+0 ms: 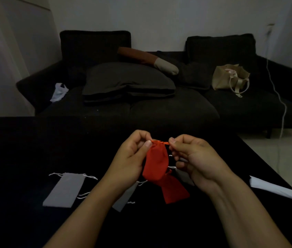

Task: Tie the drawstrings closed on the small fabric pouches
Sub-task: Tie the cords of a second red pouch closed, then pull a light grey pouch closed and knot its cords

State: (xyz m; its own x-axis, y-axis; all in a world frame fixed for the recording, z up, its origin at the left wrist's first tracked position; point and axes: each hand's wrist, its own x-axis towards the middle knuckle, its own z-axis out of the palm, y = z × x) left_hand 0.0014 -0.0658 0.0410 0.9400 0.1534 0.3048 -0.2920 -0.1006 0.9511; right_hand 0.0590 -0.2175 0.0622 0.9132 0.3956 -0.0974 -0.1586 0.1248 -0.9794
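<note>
A small red fabric pouch [155, 162] hangs above the black table [25, 149], its mouth gathered at the top. My left hand [132, 158] pinches the orange-red drawstring [160, 141] at the pouch's left side. My right hand [193, 158] pinches the other end at the right. A second red pouch [174, 191] lies flat on the table under the held one. A grey pouch [64, 189] with white strings lies to the left. Another grey pouch [126, 197] is partly hidden under my left forearm, and a grey one [184, 176] shows behind my right hand.
A folded white item [274, 187] lies at the table's right edge. Behind the table stands a dark sofa [141, 108] with cushions, a beige tote bag [230, 77] and a white plastic bag [59, 92]. A white cable [281, 104] hangs at the right.
</note>
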